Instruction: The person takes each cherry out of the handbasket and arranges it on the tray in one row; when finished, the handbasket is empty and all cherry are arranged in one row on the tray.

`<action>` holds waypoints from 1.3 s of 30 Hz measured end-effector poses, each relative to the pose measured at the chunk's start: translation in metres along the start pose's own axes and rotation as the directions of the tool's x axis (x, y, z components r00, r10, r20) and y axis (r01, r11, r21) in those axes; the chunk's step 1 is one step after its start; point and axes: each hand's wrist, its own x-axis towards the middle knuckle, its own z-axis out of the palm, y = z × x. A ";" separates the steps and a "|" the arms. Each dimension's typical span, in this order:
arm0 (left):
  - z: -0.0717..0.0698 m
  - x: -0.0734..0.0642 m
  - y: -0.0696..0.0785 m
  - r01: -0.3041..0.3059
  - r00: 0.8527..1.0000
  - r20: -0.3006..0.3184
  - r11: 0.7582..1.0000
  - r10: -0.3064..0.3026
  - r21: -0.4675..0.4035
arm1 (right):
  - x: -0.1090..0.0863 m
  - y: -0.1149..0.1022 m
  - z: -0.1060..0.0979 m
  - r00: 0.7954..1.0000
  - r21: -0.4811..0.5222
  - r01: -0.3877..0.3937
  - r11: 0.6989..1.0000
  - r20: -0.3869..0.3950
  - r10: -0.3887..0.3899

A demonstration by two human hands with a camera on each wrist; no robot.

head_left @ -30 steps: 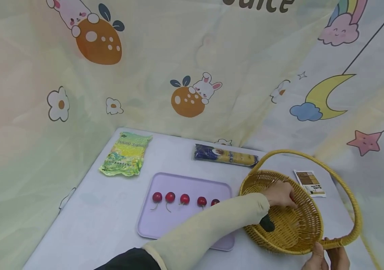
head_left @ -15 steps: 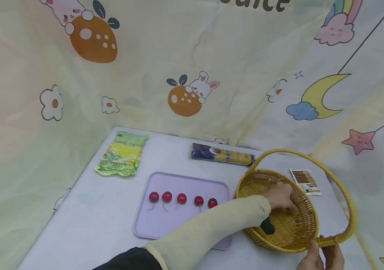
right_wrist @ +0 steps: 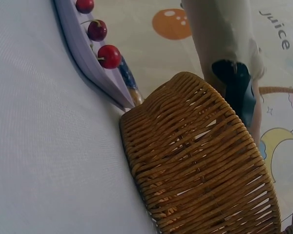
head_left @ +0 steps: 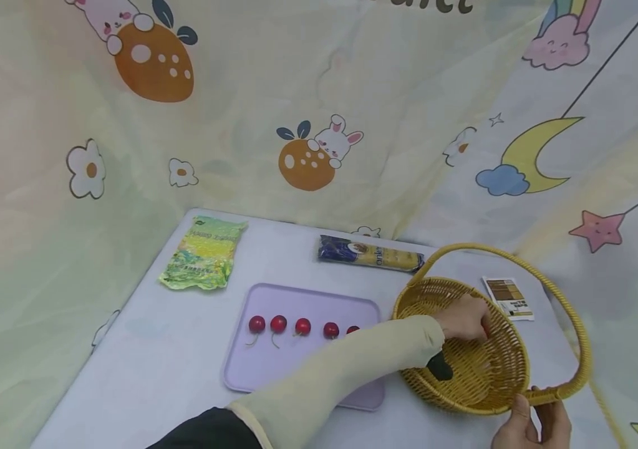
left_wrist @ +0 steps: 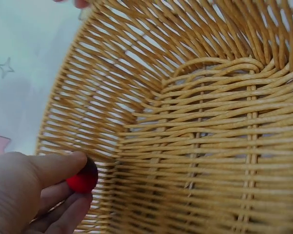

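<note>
My left hand [head_left: 464,318] reaches into the yellow wicker basket [head_left: 509,355], its sleeved arm crossing over the lilac tray [head_left: 279,380]. Between thumb and fingers it pinches a dark red cherry [left_wrist: 83,180], close to the basket's side wall in the left wrist view. At the near right, my right hand [head_left: 534,427] grips the basket rim where the arched handle [head_left: 582,355] joins it. On the tray lies a row of several cherries [head_left: 303,327] with stems; the arm partly covers the rightmost one.
A green and yellow packet [head_left: 203,252] lies at the table's back left. A long blue and yellow pasta pack [head_left: 372,253] lies along the back edge. Beside the basket's far right side is a small white and brown sachet [head_left: 509,298]. Printed cloth walls surround the white table [head_left: 145,362].
The head view has shifted slightly. Inside the basket my left hand has moved a little and still pinches the cherry. The right hand keeps its grip on the rim.
</note>
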 end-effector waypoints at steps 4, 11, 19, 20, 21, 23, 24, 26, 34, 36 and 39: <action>-0.019 -0.013 -0.001 -0.070 0.996 0.050 0.997 0.070 -0.014 | 0.001 0.000 -0.003 1.000 -0.009 -0.008 1.000 0.016 0.008; -0.053 -0.036 -0.017 -0.136 0.988 0.060 0.989 0.140 -0.060 | 0.004 -0.003 -0.005 0.996 -0.080 -0.061 0.995 0.066 0.066; -0.084 -0.077 -0.045 -0.168 0.984 0.038 0.978 0.174 -0.120 | 0.003 -0.003 -0.003 1.000 -0.080 0.005 0.997 0.027 -0.003; -0.087 -0.082 -0.048 -0.171 0.984 0.029 0.978 0.175 -0.117 | 0.002 -0.002 -0.004 1.000 -0.077 0.023 0.997 0.023 -0.021; -0.090 -0.087 -0.052 -0.171 0.984 0.022 0.978 0.175 -0.116 | 0.001 -0.002 -0.005 0.999 -0.073 0.039 0.997 0.019 -0.037; -0.095 -0.095 -0.059 -0.186 0.982 0.002 0.975 0.188 -0.125 | 0.001 -0.002 -0.008 0.998 -0.070 0.058 0.996 0.012 -0.058; -0.097 -0.099 -0.063 -0.193 0.981 -0.008 0.972 0.194 -0.133 | 0.000 -0.002 -0.009 0.998 -0.068 0.065 0.996 0.008 -0.065; -0.102 -0.108 -0.071 -0.209 0.978 -0.037 0.967 0.206 -0.144 | 0.000 -0.003 -0.010 0.998 -0.068 0.070 0.995 0.007 -0.069; -0.107 -0.148 -0.105 -0.239 0.970 -0.096 0.957 0.225 -0.163 | 0.000 -0.007 -0.008 1.000 -0.115 0.011 0.993 0.024 -0.009; -0.105 -0.158 -0.113 -0.233 0.971 -0.092 0.959 0.220 -0.161 | 0.000 -0.007 -0.008 1.000 -0.120 0.000 0.993 0.025 0.003; -0.101 -0.169 -0.122 -0.223 0.974 -0.085 0.963 0.212 -0.152 | 0.001 -0.009 -0.008 0.999 -0.117 -0.019 0.993 0.036 0.024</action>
